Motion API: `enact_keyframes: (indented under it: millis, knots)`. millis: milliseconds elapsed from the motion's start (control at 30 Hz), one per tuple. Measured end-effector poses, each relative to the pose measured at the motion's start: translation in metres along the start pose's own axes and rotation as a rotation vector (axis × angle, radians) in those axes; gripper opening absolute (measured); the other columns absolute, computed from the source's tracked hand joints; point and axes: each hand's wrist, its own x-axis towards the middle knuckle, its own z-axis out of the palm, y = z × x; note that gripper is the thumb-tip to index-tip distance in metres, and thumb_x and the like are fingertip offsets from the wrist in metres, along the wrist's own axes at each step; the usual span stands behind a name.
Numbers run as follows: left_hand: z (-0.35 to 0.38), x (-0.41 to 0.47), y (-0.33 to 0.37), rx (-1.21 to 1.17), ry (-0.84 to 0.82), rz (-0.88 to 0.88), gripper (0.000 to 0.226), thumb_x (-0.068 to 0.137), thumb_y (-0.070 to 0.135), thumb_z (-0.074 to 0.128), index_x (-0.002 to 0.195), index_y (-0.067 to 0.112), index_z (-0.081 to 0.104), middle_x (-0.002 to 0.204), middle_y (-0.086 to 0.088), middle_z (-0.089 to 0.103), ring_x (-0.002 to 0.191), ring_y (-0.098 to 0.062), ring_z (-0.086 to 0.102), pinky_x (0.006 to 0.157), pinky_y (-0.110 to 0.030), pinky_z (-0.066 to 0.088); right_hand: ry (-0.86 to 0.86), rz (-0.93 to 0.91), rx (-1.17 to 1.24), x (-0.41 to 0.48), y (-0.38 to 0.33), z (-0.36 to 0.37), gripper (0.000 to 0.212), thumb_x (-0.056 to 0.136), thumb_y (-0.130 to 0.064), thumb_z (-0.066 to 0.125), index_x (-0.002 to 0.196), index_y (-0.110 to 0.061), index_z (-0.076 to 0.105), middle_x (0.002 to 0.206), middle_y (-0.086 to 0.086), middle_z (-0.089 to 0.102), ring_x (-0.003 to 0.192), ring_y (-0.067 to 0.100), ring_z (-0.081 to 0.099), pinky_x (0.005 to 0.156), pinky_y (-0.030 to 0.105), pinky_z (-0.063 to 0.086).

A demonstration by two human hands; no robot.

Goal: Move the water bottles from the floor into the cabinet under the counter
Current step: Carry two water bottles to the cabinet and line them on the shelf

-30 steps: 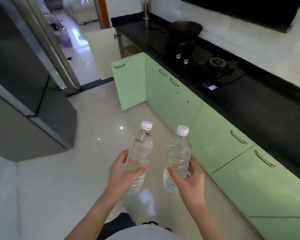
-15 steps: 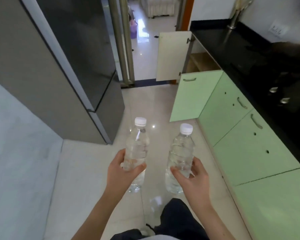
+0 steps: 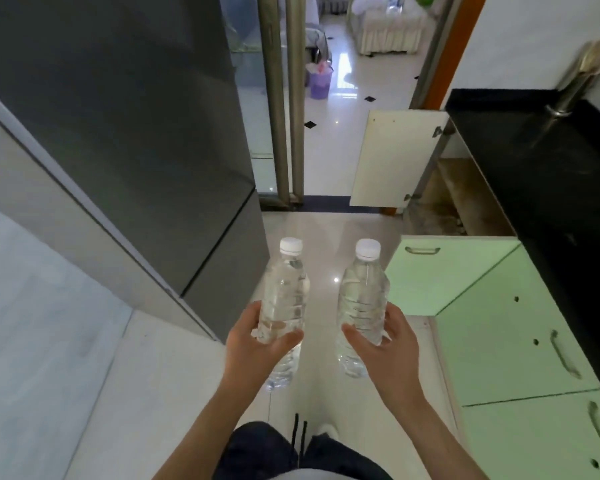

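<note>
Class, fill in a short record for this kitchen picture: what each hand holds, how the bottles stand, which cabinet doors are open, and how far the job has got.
Left hand: grips the left bottle
Right hand: grips the right bottle
Bottles: both upright, white caps on, apart
Doors: green door and pale door stand open under the counter
Progress: neither bottle is in a cabinet yet
</note>
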Motion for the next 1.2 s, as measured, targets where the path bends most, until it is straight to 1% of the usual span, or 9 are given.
enact_keyframes:
  millis: [133,267,400,567,700,767,900,1067,1200]
  knots:
    - [0.022,0.069,0.024,-0.009,0.01,-0.019,0.041,0.069,0.023,0.087,0.099,0.028,0.061,0.085,0.012,0.068,0.074,0.01,0.063,0.058,-0.004,0.045,0.001,0.003,-0.022,0.076,0.001,0.007,0.048,0.073,-0.01,0.086,0.114,-0.02,0.064,0.102,-0.01,0.072,0.089,-0.002,0.068,0.074,0.017,0.057]
    - [0.043,0.148,0.028,-0.01,-0.003,-0.055,0.041,0.067,0.024,0.088,0.099,0.025,0.062,0.085,0.011,0.068,0.072,0.01,0.062,0.058,-0.004,0.045,0.034,0.055,-0.044,0.148,0.015,0.027,0.044,0.072,-0.011,0.087,0.11,-0.019,0.065,0.096,-0.008,0.073,0.087,0.009,0.071,0.076,0.031,0.06]
    - [0.063,0.246,0.046,-0.018,-0.052,-0.03,0.04,0.066,0.02,0.089,0.098,0.019,0.064,0.084,0.009,0.068,0.069,0.009,0.062,0.057,-0.004,0.044,0.097,0.071,-0.066,0.23,0.014,0.052,0.044,0.073,-0.018,0.087,0.111,-0.02,0.066,0.097,-0.007,0.073,0.089,0.011,0.07,0.078,0.034,0.06]
    - [0.082,0.383,0.1,-0.046,-0.202,0.075,0.046,0.065,0.019,0.09,0.103,0.021,0.065,0.092,0.007,0.07,0.079,0.006,0.065,0.06,-0.006,0.048,0.234,0.042,-0.049,0.335,-0.022,0.076,0.046,0.073,-0.022,0.087,0.114,-0.021,0.065,0.1,-0.006,0.072,0.09,0.009,0.069,0.074,0.021,0.058]
    - [0.107,0.478,0.145,-0.015,-0.334,0.146,0.051,0.066,0.026,0.089,0.109,0.03,0.062,0.099,0.011,0.069,0.086,0.007,0.065,0.068,-0.012,0.051,0.366,0.07,0.006,0.403,-0.049,0.079,0.044,0.073,-0.022,0.087,0.105,-0.038,0.06,0.092,-0.021,0.07,0.087,-0.003,0.067,0.067,0.01,0.053]
    - [0.124,0.512,0.161,-0.011,-0.404,0.152,0.055,0.068,0.026,0.089,0.114,0.03,0.061,0.103,0.013,0.069,0.09,0.004,0.066,0.076,-0.02,0.054,0.438,0.104,0.011,0.429,-0.054,0.077,0.046,0.074,-0.023,0.086,0.108,-0.039,0.059,0.096,-0.019,0.07,0.087,-0.004,0.067,0.067,0.01,0.052]
    - [0.173,0.563,0.179,-0.014,-0.507,0.103,0.049,0.069,0.019,0.087,0.111,0.029,0.064,0.1,0.011,0.071,0.086,0.0,0.068,0.079,-0.029,0.057,0.539,0.188,0.009,0.482,-0.048,0.064,0.045,0.072,-0.024,0.088,0.098,-0.043,0.056,0.097,-0.02,0.067,0.087,-0.002,0.066,0.071,0.012,0.049]
    - [0.243,0.613,0.198,-0.013,-0.546,0.05,0.047,0.066,0.015,0.089,0.103,0.031,0.065,0.094,0.011,0.072,0.083,0.0,0.069,0.071,-0.022,0.054,0.591,0.279,0.037,0.564,-0.033,0.036,0.041,0.072,-0.018,0.088,0.091,-0.037,0.058,0.091,-0.013,0.069,0.079,-0.004,0.067,0.062,0.012,0.05]
    - [0.29,0.661,0.24,0.015,-0.598,0.046,0.044,0.066,0.014,0.088,0.102,0.027,0.067,0.092,0.008,0.073,0.082,-0.003,0.07,0.069,-0.019,0.053,0.621,0.287,0.05,0.632,-0.04,0.005,0.044,0.074,-0.017,0.087,0.103,-0.03,0.057,0.091,-0.013,0.067,0.076,-0.016,0.063,0.057,0.006,0.049]
